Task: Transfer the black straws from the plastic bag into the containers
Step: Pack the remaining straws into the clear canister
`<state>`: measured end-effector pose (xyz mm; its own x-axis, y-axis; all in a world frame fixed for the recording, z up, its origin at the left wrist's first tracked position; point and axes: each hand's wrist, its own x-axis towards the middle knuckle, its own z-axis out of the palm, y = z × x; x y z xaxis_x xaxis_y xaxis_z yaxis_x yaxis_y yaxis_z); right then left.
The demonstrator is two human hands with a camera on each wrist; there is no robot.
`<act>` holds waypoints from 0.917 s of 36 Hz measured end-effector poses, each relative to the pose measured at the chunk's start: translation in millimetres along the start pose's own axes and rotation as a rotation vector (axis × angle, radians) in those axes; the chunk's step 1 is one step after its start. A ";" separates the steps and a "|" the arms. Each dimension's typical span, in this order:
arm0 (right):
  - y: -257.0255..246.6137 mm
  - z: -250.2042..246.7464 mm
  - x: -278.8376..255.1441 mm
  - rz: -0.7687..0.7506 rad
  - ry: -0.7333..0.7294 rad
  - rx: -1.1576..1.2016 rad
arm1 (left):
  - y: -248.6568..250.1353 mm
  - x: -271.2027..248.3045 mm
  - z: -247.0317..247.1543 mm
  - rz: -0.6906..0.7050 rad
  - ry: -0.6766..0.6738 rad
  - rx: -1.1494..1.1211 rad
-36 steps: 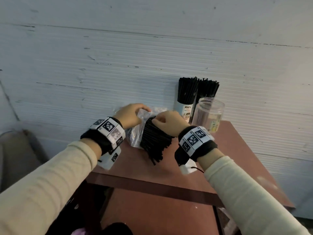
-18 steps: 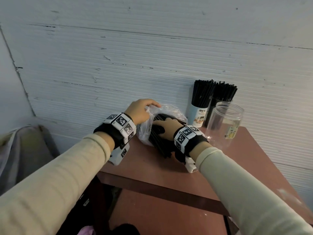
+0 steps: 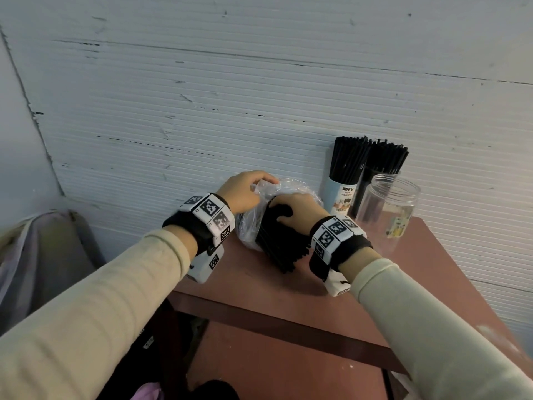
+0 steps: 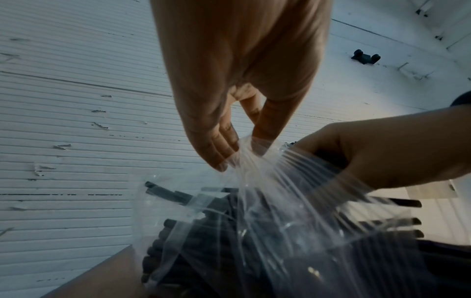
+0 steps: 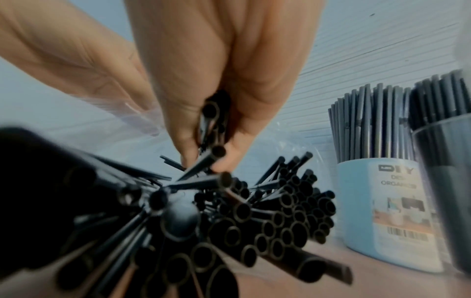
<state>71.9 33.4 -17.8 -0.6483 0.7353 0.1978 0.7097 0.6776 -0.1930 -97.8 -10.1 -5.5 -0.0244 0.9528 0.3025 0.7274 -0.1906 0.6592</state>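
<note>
Right hand [image 3: 297, 212] clasps a few black straws [image 5: 214, 157] at the bag [image 3: 253, 226] mouth on the table [image 3: 259, 287]; left hand [image 3: 245, 192] pinches the film; draw straws out level, keeping the bag taut, toward the empty jar [image 3: 389, 209].

The left hand [image 4: 237, 66] reaches down from the top of the left wrist view, its fingertips [image 4: 219, 153] and thumb pinching a gathered edge of the clear plastic bag [image 4: 280, 217]. The film stretches taut from that pinch, fanning downward in shiny creases. Inside the bag lie the black straws [image 4: 203, 242], packed together, their round ends showing at the left side. The right hand [image 4: 387, 153] comes in from the right edge, its fingers curled round a bunch of straws at the mouth of the bag. Behind everything stands a white ribbed wall [image 4: 76, 100] with scuffed marks. A strip of brown worktop [image 4: 102, 282] shows at the bottom left.
</note>
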 end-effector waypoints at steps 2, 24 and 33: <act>1.8 -2.2 -3.3 -0.001 0.045 0.037 | 3.3 -1.9 0.3 0.001 0.003 -0.005; 32.4 -52.4 -95.6 -0.040 0.129 0.167 | 54.5 -10.0 56.9 0.334 -0.168 0.349; 49.6 -88.4 -137.8 -0.050 0.170 0.241 | 102.6 -5.1 76.5 0.422 -0.121 0.316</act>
<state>220.8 -35.7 30.3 -0.6109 0.7014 0.3670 0.5790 0.7121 -0.3972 29.4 -16.5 8.0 0.3803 0.8327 0.4026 0.8281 -0.5004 0.2527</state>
